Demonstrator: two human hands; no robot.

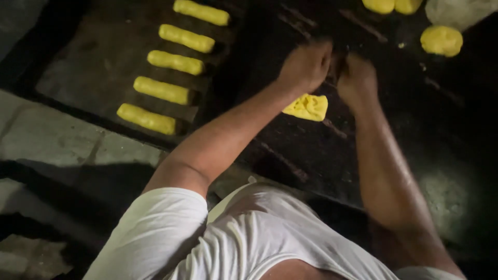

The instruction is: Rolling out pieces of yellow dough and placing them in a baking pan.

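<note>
Both hands fisted over yellow dough piece [307, 107], centre frame on dark bench [394, 135]
Left hand [306, 66], right hand [357, 79]: grip clenched, contents unclear. Dough looks soft, sticky, light; lift by edges

I wear a white short-sleeved shirt [249, 238], its thin cloth creased in soft folds across the chest and bunched at my left shoulder. The sleeves end above the elbow, leaving both forearms bare. My hands [306, 67] carry no gloves, rings or watch.
</note>
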